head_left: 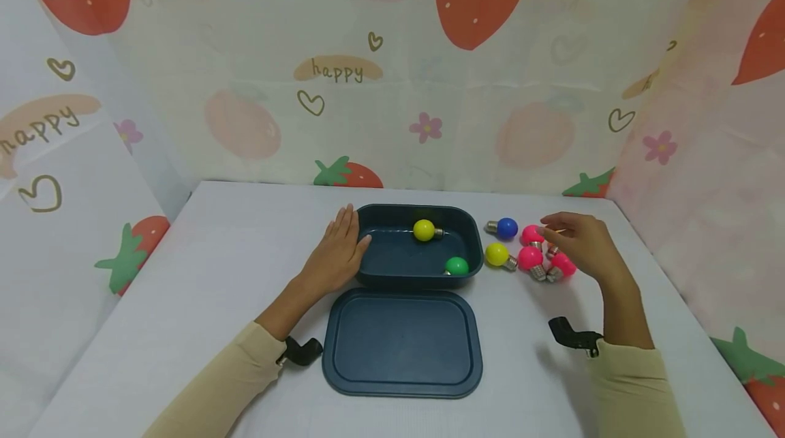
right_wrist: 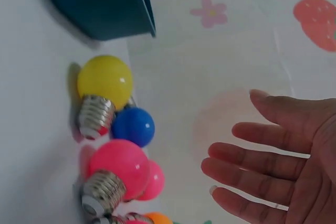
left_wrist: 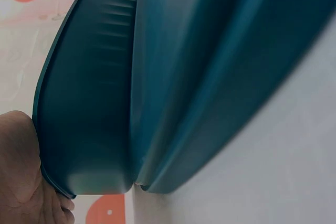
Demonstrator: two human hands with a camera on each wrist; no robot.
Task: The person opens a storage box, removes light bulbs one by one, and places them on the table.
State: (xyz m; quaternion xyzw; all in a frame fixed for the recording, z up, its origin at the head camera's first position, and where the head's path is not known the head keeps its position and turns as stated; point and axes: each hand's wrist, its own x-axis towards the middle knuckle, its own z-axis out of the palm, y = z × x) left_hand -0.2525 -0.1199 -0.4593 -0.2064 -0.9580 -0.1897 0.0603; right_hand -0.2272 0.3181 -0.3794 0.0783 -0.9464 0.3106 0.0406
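My left hand (head_left: 331,257) rests flat along the left rim of a dark blue box (head_left: 417,282), its fingers straight. Inside the box lie a yellow light bulb (head_left: 423,230) and a green light bulb (head_left: 456,265). To the right, my right hand (head_left: 581,244) hovers above a cluster of bulbs; in the right wrist view its fingers are extended and it holds nothing. That cluster has several pink bulbs (head_left: 530,257), a yellow bulb (head_left: 496,254), a blue bulb (head_left: 507,228) and, low in the right wrist view, a partly hidden orange bulb (right_wrist: 160,217).
A dark blue lid (head_left: 403,346) lies flat in front of the box, close to its near wall. Both sit on a white table (head_left: 245,220). Strawberry-printed cloth (head_left: 380,124) hangs behind and at both sides. A black wrist camera (head_left: 573,334) juts from the right sleeve.
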